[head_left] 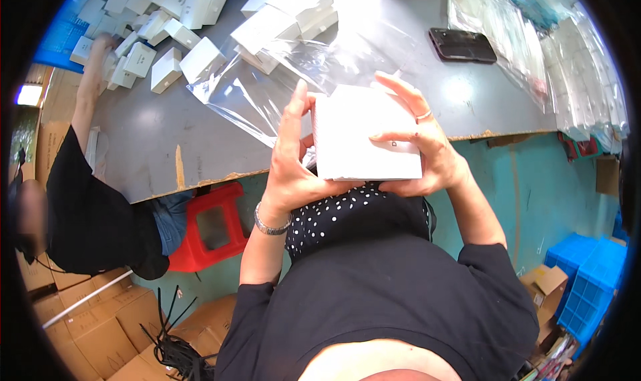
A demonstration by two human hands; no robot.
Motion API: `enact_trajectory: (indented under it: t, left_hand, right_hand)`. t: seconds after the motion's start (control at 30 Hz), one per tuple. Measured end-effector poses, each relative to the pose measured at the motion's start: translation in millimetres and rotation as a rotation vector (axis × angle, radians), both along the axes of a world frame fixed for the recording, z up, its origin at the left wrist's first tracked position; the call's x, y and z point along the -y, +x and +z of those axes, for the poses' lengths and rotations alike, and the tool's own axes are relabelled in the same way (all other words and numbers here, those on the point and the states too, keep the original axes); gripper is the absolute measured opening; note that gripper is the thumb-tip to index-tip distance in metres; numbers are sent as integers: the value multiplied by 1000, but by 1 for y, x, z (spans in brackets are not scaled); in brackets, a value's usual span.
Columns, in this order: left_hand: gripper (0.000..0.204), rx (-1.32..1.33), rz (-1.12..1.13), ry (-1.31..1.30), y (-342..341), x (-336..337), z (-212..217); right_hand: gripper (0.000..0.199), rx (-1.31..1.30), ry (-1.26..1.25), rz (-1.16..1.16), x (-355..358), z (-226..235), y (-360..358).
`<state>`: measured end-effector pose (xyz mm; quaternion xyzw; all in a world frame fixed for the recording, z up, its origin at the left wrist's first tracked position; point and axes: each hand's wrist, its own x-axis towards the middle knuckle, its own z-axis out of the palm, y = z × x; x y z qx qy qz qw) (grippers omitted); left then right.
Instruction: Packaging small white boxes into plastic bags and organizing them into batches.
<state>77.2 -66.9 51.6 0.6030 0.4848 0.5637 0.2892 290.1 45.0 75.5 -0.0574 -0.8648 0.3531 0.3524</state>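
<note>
A white box [360, 137], or a tight stack of them, is held up at the table's front edge between my two hands. My left hand [290, 164] grips its left side, fingers upward and thumb along the lower edge. On the right side and top, my right hand [431, 144] clasps it with bent fingers. Just beyond lies a clear plastic bag [234, 97], loosely spread and partly beneath a pile of white boxes [280, 24]. Some crumpled clear plastic shows by my left palm; whether it wraps the box I cannot tell.
Many small white boxes [190, 11] lie loose at the far left, where a co-worker's hand [100, 51] reaches in. A phone [462, 45] rests at the right, near plastic-wrapped packs [567, 74]. A red stool [214, 227] and blue crates [591, 274] stand below the grey table [153, 137].
</note>
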Motion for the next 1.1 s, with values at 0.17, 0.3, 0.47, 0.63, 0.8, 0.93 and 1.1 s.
enact_trajectory:
  t: [0.17,0.3,0.47,0.63,0.8,0.93,1.1]
  left_hand:
    - [119,-128,109,75,11,3,8]
    - [77,-918,719,121,7,11,16]
    - [37,-925,834,-86,-24,12,-6]
    - [12,-372,756,-100,-24,15,9]
    - [8,-352,825,24,-16,14,7]
    - [8,-253,857,84,-18,11,0]
    - [7,-177,854,59,-28,17,8]
  right_hand:
    - [65,-115,-27,-90,-13,-19,13]
    - [70,111,112,-334,-31,-29,35]
    - [73,261,191,-438,-30,-29,27]
    - [77,110,-219,121,-26,-18,-16]
    - [75,147,34,-357,-28,-25,-77]
    - [78,95,-11,-32,-34,-26,-88]
    - [80,235,-82,90,-53,-20,-65]
